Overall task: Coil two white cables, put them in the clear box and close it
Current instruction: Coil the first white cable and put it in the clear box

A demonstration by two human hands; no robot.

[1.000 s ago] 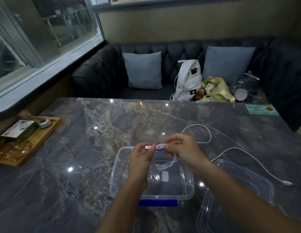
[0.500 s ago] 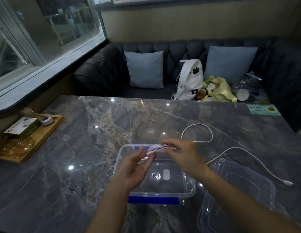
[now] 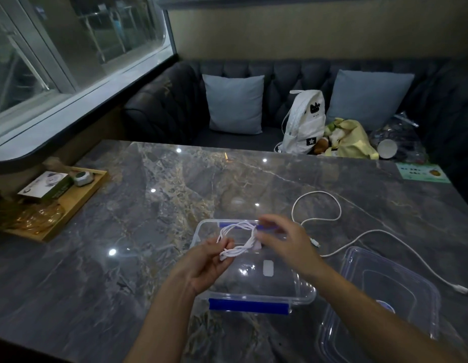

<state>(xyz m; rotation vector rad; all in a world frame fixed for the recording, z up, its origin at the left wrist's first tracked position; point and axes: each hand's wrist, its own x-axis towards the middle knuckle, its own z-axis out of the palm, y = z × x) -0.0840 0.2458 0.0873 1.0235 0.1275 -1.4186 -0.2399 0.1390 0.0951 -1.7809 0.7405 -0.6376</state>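
Where the marble worktop [image 3: 149, 231] fills the middle of the frame, the clear box [image 3: 303, 289] sits open at lower centre, its lid [image 3: 411, 297] lying at lower right. Above the box, left hand [image 3: 205, 265] and right hand [image 3: 285, 242] both grip the coiled white cable [image 3: 239, 238]; a second white cable [image 3: 358, 234] trails loose at right.

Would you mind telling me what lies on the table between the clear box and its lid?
In the head view, only bare marble table shows between the clear box and the lid; the loose white cable runs farther back.
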